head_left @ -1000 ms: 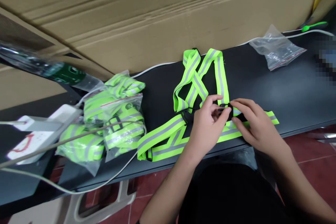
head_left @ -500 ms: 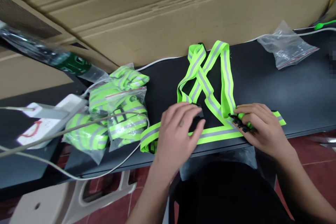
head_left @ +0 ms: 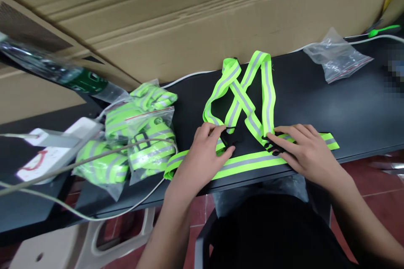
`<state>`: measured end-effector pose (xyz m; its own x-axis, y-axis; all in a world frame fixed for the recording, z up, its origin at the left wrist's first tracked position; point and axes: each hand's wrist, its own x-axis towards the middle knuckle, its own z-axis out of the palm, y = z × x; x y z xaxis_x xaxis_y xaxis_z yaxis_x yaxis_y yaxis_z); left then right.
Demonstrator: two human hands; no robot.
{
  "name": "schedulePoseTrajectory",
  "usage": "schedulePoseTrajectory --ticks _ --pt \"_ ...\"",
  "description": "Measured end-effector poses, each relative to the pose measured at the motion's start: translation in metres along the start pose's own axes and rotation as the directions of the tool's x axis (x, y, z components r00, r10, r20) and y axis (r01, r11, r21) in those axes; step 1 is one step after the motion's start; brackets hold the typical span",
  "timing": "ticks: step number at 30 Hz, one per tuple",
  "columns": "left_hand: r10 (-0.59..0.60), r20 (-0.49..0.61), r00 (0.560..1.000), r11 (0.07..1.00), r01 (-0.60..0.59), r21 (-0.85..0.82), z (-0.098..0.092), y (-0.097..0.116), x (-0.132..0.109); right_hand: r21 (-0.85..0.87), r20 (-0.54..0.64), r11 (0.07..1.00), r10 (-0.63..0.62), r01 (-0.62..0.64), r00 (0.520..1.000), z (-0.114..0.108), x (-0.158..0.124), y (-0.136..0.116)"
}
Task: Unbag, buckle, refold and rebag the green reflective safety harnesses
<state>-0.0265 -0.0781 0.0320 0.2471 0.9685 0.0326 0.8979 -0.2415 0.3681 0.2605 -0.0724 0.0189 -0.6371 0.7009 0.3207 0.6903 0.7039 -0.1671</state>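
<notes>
A neon green reflective strap vest (head_left: 246, 101) with grey stripes lies spread on the black table (head_left: 347, 109), its shoulder straps crossed. My left hand (head_left: 202, 155) rests on the waist band at the left, fingers pinched on a black buckle half (head_left: 229, 138). My right hand (head_left: 304, 149) presses on the band at the right, its fingers closed on the other black buckle half (head_left: 273, 146). The two buckle halves are apart.
Several bagged green vests (head_left: 139, 134) are piled at the left, crossed by a grey cable (head_left: 78, 162). A white power strip (head_left: 53, 151) lies further left. An empty clear zip bag (head_left: 336, 54) sits at the back right. Cardboard (head_left: 189, 17) stands behind the table.
The two hands were together at the buckle in the middle; they have moved apart, the left hand going left with one buckle half, and the waist band now lies open and flat.
</notes>
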Motion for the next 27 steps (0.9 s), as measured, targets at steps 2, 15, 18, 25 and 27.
schedulePoseTrajectory --ticks 2,15,18,25,27 --pt "0.009 0.029 1.000 0.999 -0.008 -0.042 -0.001 -0.002 0.001 -0.041 0.015 0.999 -0.003 0.004 1.000 0.000 0.000 -0.001" --pt "0.254 -0.215 0.943 0.949 -0.286 -0.130 0.006 0.002 -0.003 -0.164 -0.091 0.986 -0.020 0.005 0.996 0.004 0.007 -0.013" --pt "0.336 -0.178 0.925 0.929 -0.356 -0.097 0.015 0.005 -0.006 -0.147 -0.066 0.989 -0.035 0.025 0.997 0.006 0.011 -0.015" --pt "0.406 -0.107 0.908 0.913 -0.408 0.004 0.017 0.005 -0.007 0.056 -0.126 0.998 0.032 -0.025 0.992 -0.001 0.009 -0.011" --pt "0.376 -0.092 0.922 0.926 -0.375 0.033 0.014 0.007 -0.009 0.124 -0.164 0.991 0.077 -0.057 0.983 -0.010 -0.002 -0.005"
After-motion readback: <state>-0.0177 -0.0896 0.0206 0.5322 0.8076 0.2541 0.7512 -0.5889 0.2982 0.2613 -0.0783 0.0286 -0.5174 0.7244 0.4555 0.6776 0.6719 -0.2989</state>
